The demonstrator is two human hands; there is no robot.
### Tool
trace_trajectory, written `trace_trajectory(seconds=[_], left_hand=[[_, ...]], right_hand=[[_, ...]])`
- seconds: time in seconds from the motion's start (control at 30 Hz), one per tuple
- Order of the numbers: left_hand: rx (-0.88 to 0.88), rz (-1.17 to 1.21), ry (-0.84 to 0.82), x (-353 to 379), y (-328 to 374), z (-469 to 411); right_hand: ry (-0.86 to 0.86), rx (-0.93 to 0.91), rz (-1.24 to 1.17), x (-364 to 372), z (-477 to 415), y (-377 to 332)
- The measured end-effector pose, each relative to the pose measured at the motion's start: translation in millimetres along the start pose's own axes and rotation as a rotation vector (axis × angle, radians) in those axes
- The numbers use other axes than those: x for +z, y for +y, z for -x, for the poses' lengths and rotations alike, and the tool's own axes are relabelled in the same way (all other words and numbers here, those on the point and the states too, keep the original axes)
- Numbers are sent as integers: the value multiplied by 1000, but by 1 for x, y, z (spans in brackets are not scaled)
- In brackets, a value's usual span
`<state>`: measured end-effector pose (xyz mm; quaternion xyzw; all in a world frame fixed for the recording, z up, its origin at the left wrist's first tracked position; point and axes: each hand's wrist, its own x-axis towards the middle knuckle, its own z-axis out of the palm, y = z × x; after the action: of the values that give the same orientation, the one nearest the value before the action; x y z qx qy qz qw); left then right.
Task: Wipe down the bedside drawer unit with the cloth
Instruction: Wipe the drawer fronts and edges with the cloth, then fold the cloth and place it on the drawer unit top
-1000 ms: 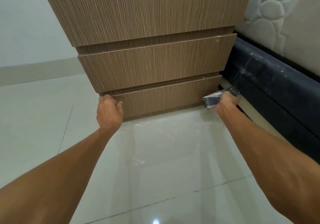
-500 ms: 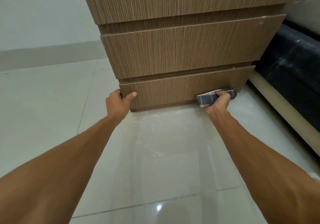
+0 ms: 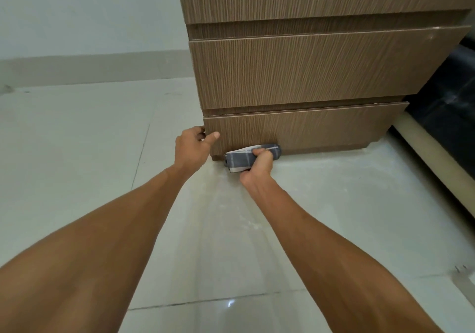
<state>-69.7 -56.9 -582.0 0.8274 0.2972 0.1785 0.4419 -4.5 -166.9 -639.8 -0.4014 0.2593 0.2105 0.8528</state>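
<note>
The brown wood-grain bedside drawer unit fills the upper right, standing on the tiled floor. Its bottom drawer sits slightly proud of the ones above. My left hand grips the left edge of that bottom drawer, thumb on its front. My right hand is closed on a folded grey-and-white checked cloth, pressed against the lower left part of the bottom drawer front, near the plinth.
Glossy pale floor tiles spread in front, with dusty smears near the unit. A dark bed base with a beige rail runs along the right. A pale wall with skirting is at the left.
My right hand has slid the cloth leftward along the bottom drawer front, from its right end to near its left end. My left hand stays on the drawer's left edge.
</note>
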Motion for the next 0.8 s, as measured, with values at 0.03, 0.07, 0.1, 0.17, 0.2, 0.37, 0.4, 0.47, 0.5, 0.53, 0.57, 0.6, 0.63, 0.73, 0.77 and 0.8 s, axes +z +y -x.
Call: trace_trajectory(seconds=[0.03,0.07,0.1,0.17,0.2,0.37,0.4,0.47,0.5,0.53,0.57,0.6,0.63,0.73,0.77,0.8], left_hand=[[2,1,-10,-2,-2,0],[-2,-2,-20,-3,-4,0],[-10,-8,-30,-4,-6,0],[-39,-29,-46,-6,-10,-2],[-54,-40,-54,-7,-14,-3],[-196,-22,-89,-12,-30,0],[-239,-2,-103,-16,-33,3],[-325,30,-134,-27,-34,14],[-369,36,-151,-34,-31,21],[-418,37,-173,-43,-26,29],[-466,33,-199,-51,-20,38],[-513,31,-225,-61,-11,48],[-555,37,-246,-72,-1,57],[-672,88,-291,-106,40,83],[-703,104,-311,-118,56,92],[-732,120,-335,-131,72,100]], right_hand=[[-8,12,4,4,3,7],[-20,24,2,8,5,14],[-35,32,5,11,5,21],[-74,47,27,17,6,35],[-85,54,38,18,5,40],[-149,155,167,5,19,35],[-166,190,207,1,26,30],[-204,258,251,-2,45,20],[-222,280,268,-1,58,14],[-238,299,289,1,71,10],[-251,321,314,4,86,4],[-257,348,343,6,101,-2],[-251,374,371,9,117,-9],[-242,452,426,21,172,-35],[-236,478,443,27,191,-45],[-234,508,461,32,209,-55]])
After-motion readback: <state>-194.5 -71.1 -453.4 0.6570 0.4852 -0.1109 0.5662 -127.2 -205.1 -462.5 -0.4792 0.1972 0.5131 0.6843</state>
